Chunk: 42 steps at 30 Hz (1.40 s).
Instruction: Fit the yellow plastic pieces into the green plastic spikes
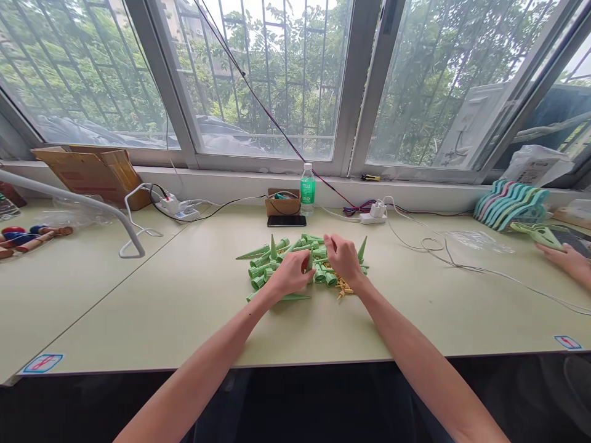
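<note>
Both your hands are at work over the middle of the desk (184, 314), above a loose heap of green spikes and caps (259, 271) that lies straight in front of you, probably put there so either side can be reached without leaning. Your left hand (290, 274) is curled with thumb and fingers around one green cone (311, 261), its tip pointing up; holding it upright likely leaves its upper end free for your other side to get at. Your right hand (342, 257) is bent in a pinch just beside it, fingers drawn together, but whether anything sits between them you cannot tell from here, since the knuckles hide it. Under your right wrist lie small yellow pieces (342, 287), gathered at the right edge of the green heap, perhaps so the two kinds stay distinct yet near. Beyond the heap, a phone (286, 221) lies flat before a small cardboard box (274, 208), with a green-labelled bottle (307, 192) upright beside it, all seemingly set back to leave your forearms room. Well apart at the far right, another person's hand (569, 263) touches a light-green object (541, 235).
</note>
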Available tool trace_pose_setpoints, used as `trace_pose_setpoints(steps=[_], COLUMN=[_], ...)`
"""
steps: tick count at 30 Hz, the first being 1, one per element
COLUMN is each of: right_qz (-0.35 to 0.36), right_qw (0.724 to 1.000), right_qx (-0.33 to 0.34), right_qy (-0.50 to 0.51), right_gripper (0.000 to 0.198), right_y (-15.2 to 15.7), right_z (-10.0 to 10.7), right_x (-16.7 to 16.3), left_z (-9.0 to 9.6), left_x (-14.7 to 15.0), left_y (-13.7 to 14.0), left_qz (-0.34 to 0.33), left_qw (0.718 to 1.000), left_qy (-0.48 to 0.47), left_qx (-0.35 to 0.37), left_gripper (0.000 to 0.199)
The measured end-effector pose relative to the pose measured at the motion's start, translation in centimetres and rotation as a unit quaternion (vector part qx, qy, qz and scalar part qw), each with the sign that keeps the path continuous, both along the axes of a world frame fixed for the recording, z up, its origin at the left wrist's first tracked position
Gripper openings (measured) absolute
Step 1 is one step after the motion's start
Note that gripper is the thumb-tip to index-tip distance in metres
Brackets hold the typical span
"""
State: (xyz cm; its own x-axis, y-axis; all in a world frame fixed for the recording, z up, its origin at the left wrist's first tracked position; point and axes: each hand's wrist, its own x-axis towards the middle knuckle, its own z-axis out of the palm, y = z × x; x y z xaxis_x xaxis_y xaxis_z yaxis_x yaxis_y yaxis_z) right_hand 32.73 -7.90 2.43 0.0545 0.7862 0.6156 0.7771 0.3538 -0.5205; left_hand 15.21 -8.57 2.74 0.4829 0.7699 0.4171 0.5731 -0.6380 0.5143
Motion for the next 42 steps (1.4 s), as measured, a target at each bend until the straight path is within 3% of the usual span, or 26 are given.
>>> trace_pose_setpoints(steps=[15, 21, 28, 35, 42], right_qz=[0.011, 0.039, 0.062, 0.103, 0.114], right_qw=[1.000, 0.999, 0.998, 0.994, 0.989], right_qx=[-0.005, -0.010, -0.026, -0.020, -0.058], right_qy=[0.019, 0.024, 0.000, -0.017, -0.070], right_gripper=[0.042, 0.029, 0.015, 0.015, 0.010], right_y=[0.0, 0.0, 0.3, 0.3, 0.0], right_z=[0.0, -0.2, -0.5, -0.6, -0.4], right_x=[0.2, 0.2, 0.3, 0.0, -0.1], left_z=[0.1, 0.4, -0.3, -0.4, -0.9], left_x=[-0.3, -0.6, -0.5, -0.1, 0.2], left_y=[0.2, 0.4, 0.6, 0.5, 0.7], left_qz=[-0.009, -0.012, -0.011, 0.019, 0.056], left_qw=[0.998, 0.997, 0.999, 0.999, 0.998], left_qy=[-0.027, -0.023, -0.008, 0.011, 0.020], left_qx=[-0.058, -0.072, -0.045, -0.029, -0.019], left_gripper=[0.017, 0.018, 0.014, 0.015, 0.016])
